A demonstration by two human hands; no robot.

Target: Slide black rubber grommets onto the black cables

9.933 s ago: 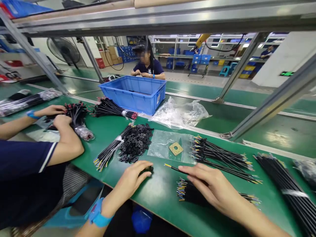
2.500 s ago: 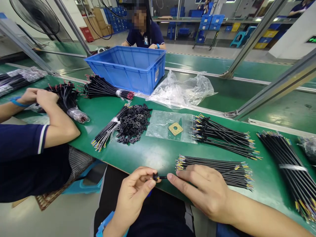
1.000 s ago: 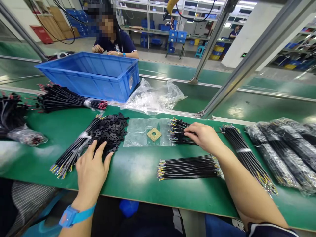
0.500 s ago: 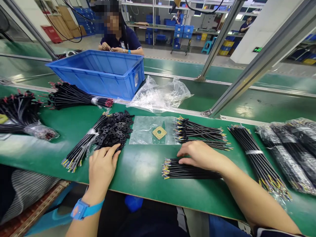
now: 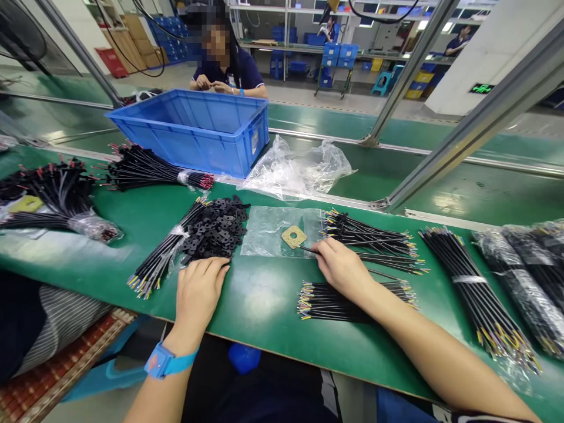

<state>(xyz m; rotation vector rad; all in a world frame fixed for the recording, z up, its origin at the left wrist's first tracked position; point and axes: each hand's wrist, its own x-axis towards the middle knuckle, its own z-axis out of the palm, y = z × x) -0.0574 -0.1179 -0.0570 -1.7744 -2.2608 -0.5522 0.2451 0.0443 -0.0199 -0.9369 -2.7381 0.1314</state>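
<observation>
My right hand (image 5: 343, 267) is pinching one black cable (image 5: 309, 251). The cable's left end lies beside a yellow sponge square with a round hole (image 5: 294, 236), on a clear plastic bag (image 5: 259, 235). Below that hand rests a row of loose black cables (image 5: 335, 305) with coloured wire ends. At the near edge of a pile of small black plastic clips (image 5: 215, 226), my left hand (image 5: 198, 291) has its fingers drawn together. A bit of black clip shows at its fingertips; the rest is hidden. A blue band (image 5: 174, 361) is around my left wrist.
Tied cable bundles (image 5: 165, 252) lie left of the clips, with another bundle (image 5: 476, 288) on the right. More cables (image 5: 370, 235) lie beyond my right hand. A blue crate (image 5: 194, 132) and crumpled plastic (image 5: 299, 170) stand behind. Across the crate sits a person (image 5: 233, 73).
My right hand has lifted from the cable row and moved left and up, now with one cable in its fingers. My left hand stays by the clip pile. The view has shifted slightly.
</observation>
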